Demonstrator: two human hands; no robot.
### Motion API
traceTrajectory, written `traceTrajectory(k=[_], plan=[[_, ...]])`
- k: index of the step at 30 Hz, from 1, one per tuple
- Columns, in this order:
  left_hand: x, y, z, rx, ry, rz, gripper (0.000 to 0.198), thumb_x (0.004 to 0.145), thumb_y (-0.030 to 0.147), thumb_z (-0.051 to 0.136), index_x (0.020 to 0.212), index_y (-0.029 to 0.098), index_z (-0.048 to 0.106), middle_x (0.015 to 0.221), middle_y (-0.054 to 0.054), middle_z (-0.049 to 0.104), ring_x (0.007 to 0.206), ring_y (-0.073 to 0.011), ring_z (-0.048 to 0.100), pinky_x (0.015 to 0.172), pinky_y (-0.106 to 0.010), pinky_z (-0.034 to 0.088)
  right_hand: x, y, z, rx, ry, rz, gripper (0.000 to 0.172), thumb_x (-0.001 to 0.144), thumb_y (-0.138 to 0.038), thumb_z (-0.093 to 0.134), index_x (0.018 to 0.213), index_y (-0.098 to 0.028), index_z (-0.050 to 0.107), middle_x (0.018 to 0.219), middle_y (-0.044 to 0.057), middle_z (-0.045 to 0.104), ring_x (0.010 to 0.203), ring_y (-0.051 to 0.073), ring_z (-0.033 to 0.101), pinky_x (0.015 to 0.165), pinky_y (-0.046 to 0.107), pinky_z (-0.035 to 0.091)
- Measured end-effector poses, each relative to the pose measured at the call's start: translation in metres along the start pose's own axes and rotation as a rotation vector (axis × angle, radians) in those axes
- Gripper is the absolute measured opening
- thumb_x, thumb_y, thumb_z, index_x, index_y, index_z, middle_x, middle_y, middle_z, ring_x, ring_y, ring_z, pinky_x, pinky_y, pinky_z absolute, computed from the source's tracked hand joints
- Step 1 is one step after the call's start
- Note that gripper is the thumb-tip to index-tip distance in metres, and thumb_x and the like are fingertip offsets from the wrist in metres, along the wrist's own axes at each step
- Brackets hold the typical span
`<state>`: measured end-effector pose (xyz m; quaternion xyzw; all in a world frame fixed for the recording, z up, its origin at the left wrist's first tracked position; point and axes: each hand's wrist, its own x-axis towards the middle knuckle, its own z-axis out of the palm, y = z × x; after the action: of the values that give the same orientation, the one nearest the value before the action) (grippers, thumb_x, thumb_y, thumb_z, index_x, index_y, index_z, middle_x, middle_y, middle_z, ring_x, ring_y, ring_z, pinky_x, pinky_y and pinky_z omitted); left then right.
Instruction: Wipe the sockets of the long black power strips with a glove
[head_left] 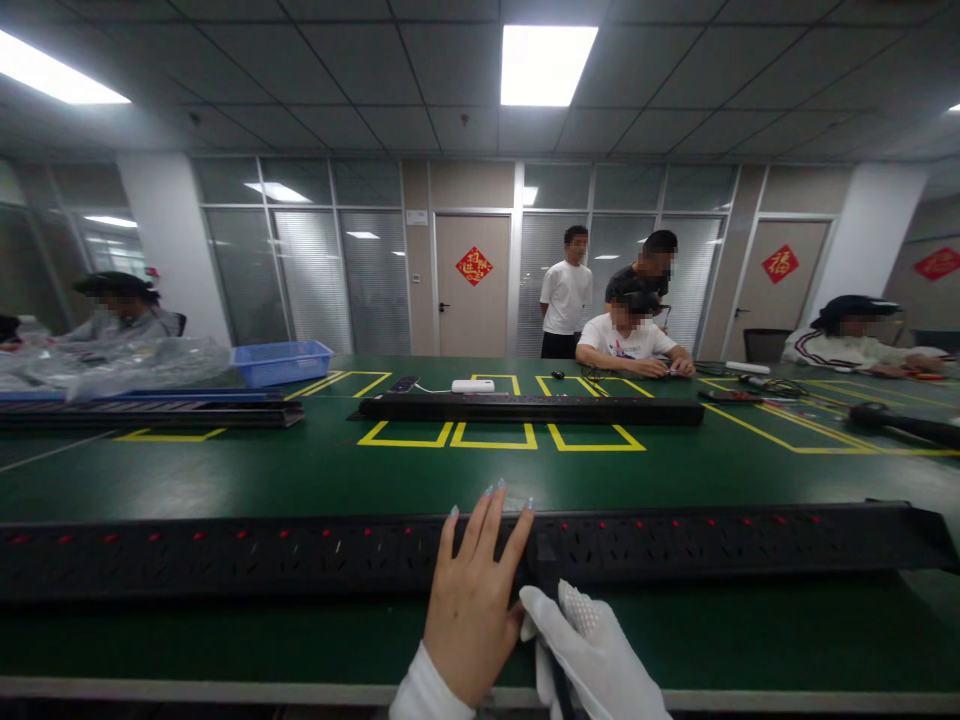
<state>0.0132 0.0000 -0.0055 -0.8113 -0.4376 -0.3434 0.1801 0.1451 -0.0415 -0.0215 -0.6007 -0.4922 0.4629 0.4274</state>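
Observation:
A long black power strip lies across the near part of the green table, with rows of sockets and small red marks along its length. My left hand is bare and rests on the strip near its middle, fingers spread. Beside it, my right hand wears a white glove with a dotted grip patch. Its fingers are closed around a black plug-like piece with a dark stem running down past the palm. The block-shaped end sits against the strip; whether it goes into a socket I cannot tell.
Another black strip lies farther back, with a white device behind it. A blue basket, clear plastic bags and metal channels are at left. Cables lie at right. Several people sit or stand around the table.

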Motion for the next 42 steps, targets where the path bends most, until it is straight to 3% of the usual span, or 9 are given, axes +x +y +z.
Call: traceTrajectory(k=[25,36,42], plan=[[0.000,0.000,-0.001,0.007,0.009,0.000,0.075,0.081,0.035,0.063,0.148,0.035,0.029,0.153,-0.004,0.036,0.138,-0.0256,0.035,0.113,-0.048,0.020,0.007,0.012,0.000,0.036,-0.020,-0.068,0.041,0.087,-0.056,0.055,0.071,-0.018,0.055,0.040,-0.005,0.055,0.029,0.008,0.047,0.032,0.015,0.032],[0.001,0.000,-0.002,0.082,0.026,0.029,0.069,0.084,0.034,0.060,0.147,0.032,0.032,0.153,-0.005,0.035,0.139,-0.0268,0.035,0.112,-0.048,0.025,-0.003,-0.012,-0.006,0.058,-0.084,-0.080,0.045,0.080,-0.064,0.060,0.079,-0.019,0.062,0.041,-0.004,0.057,0.032,0.012,0.048,0.036,0.021,0.037],[-0.001,-0.001,0.000,0.028,0.004,-0.004,0.077,0.079,0.044,0.067,0.147,0.035,0.032,0.155,-0.006,0.030,0.141,-0.0274,0.031,0.113,-0.048,0.023,-0.001,-0.009,-0.003,0.092,-0.082,-0.039,0.047,0.090,-0.060,0.054,0.082,-0.015,0.065,0.047,-0.006,0.056,0.033,0.008,0.047,0.036,0.019,0.035]])
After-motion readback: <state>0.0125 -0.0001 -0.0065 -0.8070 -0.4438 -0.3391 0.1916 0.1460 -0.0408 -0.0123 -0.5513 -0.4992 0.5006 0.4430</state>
